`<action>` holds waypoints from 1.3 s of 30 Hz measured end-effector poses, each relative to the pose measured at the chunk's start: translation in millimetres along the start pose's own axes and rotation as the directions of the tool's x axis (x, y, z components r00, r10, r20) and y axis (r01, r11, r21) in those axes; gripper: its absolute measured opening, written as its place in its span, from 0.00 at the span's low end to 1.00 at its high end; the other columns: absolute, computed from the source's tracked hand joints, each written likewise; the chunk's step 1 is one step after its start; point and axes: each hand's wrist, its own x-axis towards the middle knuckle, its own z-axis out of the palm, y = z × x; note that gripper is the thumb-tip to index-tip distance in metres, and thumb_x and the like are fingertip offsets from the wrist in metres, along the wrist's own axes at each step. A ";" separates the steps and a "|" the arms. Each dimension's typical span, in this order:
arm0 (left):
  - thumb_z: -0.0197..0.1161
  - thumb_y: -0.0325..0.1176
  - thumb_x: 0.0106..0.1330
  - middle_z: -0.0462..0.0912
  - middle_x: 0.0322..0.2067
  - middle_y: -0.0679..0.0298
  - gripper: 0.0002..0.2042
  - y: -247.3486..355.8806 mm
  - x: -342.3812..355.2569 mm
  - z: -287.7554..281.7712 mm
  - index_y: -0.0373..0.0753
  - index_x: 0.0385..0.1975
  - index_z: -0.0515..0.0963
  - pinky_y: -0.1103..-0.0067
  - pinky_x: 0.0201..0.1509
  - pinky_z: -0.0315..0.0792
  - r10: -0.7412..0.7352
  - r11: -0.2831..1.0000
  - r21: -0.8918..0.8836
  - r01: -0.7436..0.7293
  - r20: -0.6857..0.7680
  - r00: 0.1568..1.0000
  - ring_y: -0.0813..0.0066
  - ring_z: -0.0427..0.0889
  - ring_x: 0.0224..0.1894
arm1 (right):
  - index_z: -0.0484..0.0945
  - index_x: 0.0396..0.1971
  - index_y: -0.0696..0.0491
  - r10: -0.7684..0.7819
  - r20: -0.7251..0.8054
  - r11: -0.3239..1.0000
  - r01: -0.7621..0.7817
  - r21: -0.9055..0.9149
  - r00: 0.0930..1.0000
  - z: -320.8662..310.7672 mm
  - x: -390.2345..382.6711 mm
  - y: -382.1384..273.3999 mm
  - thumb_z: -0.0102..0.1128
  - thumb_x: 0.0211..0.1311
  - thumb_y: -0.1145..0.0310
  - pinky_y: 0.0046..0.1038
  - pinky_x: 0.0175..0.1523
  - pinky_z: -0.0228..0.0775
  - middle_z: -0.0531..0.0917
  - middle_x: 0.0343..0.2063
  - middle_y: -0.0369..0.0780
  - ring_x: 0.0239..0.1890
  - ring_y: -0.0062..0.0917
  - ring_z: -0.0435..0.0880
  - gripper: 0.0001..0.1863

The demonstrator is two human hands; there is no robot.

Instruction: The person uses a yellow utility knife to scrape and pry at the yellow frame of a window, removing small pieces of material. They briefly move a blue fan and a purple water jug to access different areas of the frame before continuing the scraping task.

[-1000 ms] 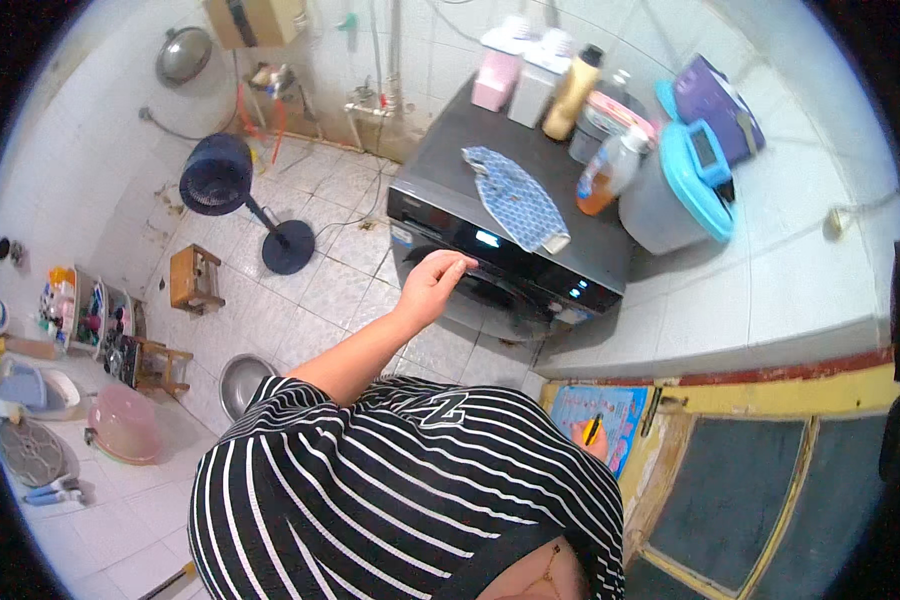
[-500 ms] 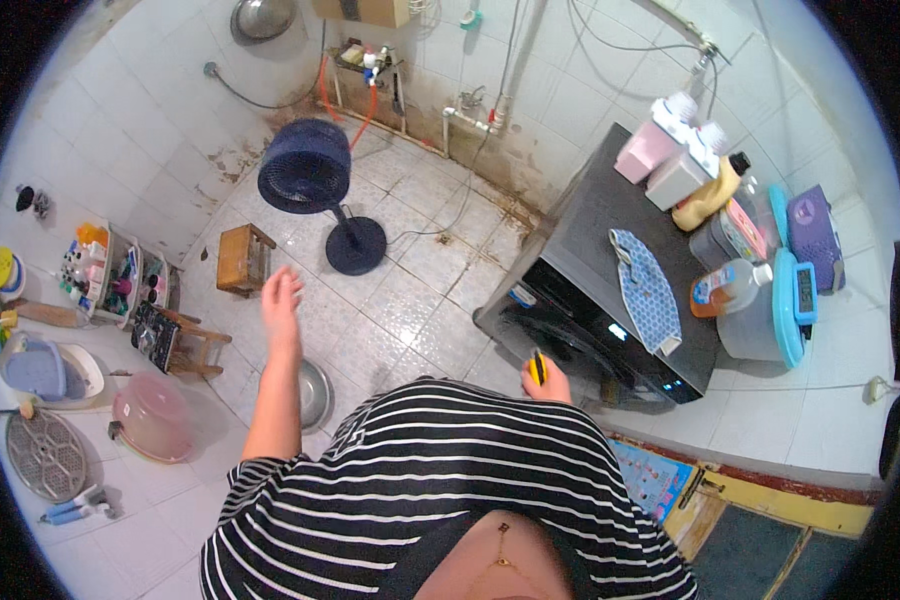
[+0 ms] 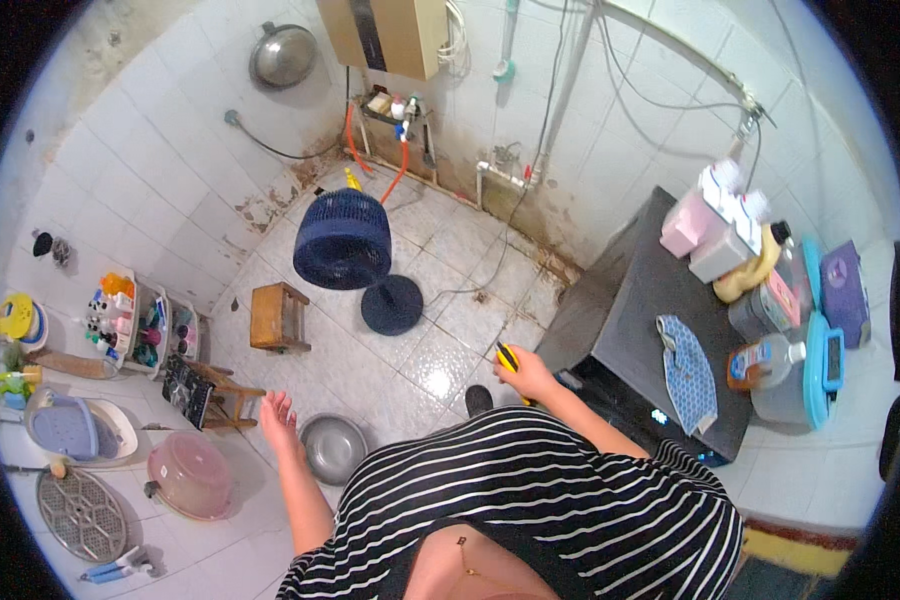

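Note:
My right hand [image 3: 526, 376] is closed round a yellow-and-black handle [image 3: 508, 357], held in front of my body just left of the dark washing machine [image 3: 625, 345]. Whatever the handle belongs to is mostly hidden by my fingers. My left hand [image 3: 278, 420] holds nothing, its fingers apart. It is close to the metal basin [image 3: 332, 450] on the floor and to a small wooden stool [image 3: 235, 402]. Farther ahead, a dark blue fan [image 3: 342, 240] stands on its round base [image 3: 391, 305].
A wooden stool [image 3: 280, 318] stands left of the fan. Bottles, tubs and a blue patterned cloth [image 3: 688, 375] lie on the washing machine. Along the left wall are a shelf rack [image 3: 150, 325] and a pink basin [image 3: 190, 475]. The fan's cable [image 3: 470, 290] crosses the tiled floor.
The view has shifted, and the room's things sit lower and farther right. My right hand has moved forward with the yellow-and-black handle; my left hand has come back beside the metal basin.

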 end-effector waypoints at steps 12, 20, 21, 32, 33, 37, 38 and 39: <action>0.50 0.62 0.65 0.75 0.54 0.69 0.32 37.9 126.4 53.3 0.44 0.60 0.65 0.67 0.57 0.57 -0.026 0.999 -0.021 0.026 -0.011 1.000 0.76 0.69 0.54 | 0.77 0.46 0.54 -0.202 0.006 0.975 0.200 0.096 0.979 55.3 231.6 -41.1 0.62 0.55 0.63 0.31 0.46 0.73 0.83 0.34 0.42 0.38 0.31 0.82 0.19; 0.50 0.64 0.63 0.63 0.65 0.68 0.34 -12.4 330.5 157.4 0.48 0.63 0.63 0.55 0.64 0.48 -0.207 0.976 0.110 0.185 0.237 0.949 0.66 0.56 0.67 | 0.74 0.49 0.54 -0.044 -0.138 0.997 0.052 0.059 0.989 120.2 310.8 -80.1 0.64 0.51 0.61 0.32 0.38 0.72 0.80 0.28 0.42 0.31 0.30 0.79 0.24; 0.49 0.65 0.63 0.62 0.65 0.69 0.35 -18.1 345.3 171.8 0.49 0.64 0.62 0.54 0.64 0.48 -0.253 0.963 0.162 0.216 0.270 0.929 0.66 0.55 0.67 | 0.74 0.49 0.54 0.003 -0.136 0.997 0.008 0.081 0.991 127.1 313.8 -81.0 0.64 0.52 0.62 0.32 0.37 0.72 0.79 0.27 0.41 0.30 0.29 0.78 0.24; 0.43 0.64 0.67 0.66 0.61 0.53 0.38 -4.8 257.3 231.1 0.37 0.66 0.56 0.64 0.62 0.63 -0.273 0.957 0.236 0.171 0.518 0.811 0.60 0.67 0.62 | 0.76 0.46 0.54 0.181 -0.291 0.981 -0.154 0.114 0.939 137.9 327.5 -84.8 0.65 0.49 0.60 0.33 0.42 0.73 0.83 0.31 0.44 0.35 0.32 0.82 0.24; 0.44 0.65 0.67 0.65 0.61 0.51 0.40 -10.7 256.7 233.2 0.33 0.65 0.55 0.64 0.64 0.61 -0.255 0.955 0.264 0.138 0.488 0.834 0.59 0.68 0.62 | 0.77 0.45 0.54 0.169 -0.297 0.986 -0.165 0.041 0.940 133.5 326.4 -87.6 0.63 0.49 0.60 0.35 0.43 0.73 0.83 0.31 0.46 0.35 0.35 0.82 0.22; 0.43 0.65 0.66 0.62 0.64 0.48 0.43 -32.9 231.9 224.5 0.29 0.65 0.55 0.68 0.66 0.58 -0.297 0.945 0.285 0.162 0.535 0.791 0.58 0.64 0.65 | 0.77 0.47 0.52 0.108 -0.316 0.972 -0.168 -0.167 0.943 117.5 306.7 -111.9 0.63 0.48 0.60 0.37 0.46 0.73 0.83 0.36 0.49 0.40 0.42 0.82 0.24; 0.43 0.65 0.66 0.61 0.65 0.48 0.43 -40.9 219.6 223.3 0.28 0.65 0.55 0.69 0.67 0.57 -0.336 0.928 0.332 0.170 0.547 0.767 0.58 0.63 0.66 | 0.77 0.48 0.52 0.120 -0.308 0.972 -0.175 -0.159 0.944 111.1 303.0 -115.4 0.63 0.48 0.59 0.37 0.47 0.73 0.83 0.37 0.50 0.42 0.43 0.82 0.25; 0.43 0.73 0.61 0.69 0.60 0.52 0.48 -33.1 190.3 221.0 0.30 0.65 0.56 0.67 0.58 0.67 -0.363 0.909 0.378 0.175 0.511 0.779 0.60 0.70 0.60 | 0.77 0.47 0.52 0.103 -0.298 0.969 -0.164 -0.186 0.949 105.1 301.1 -113.4 0.63 0.48 0.60 0.37 0.47 0.74 0.83 0.36 0.50 0.41 0.43 0.82 0.24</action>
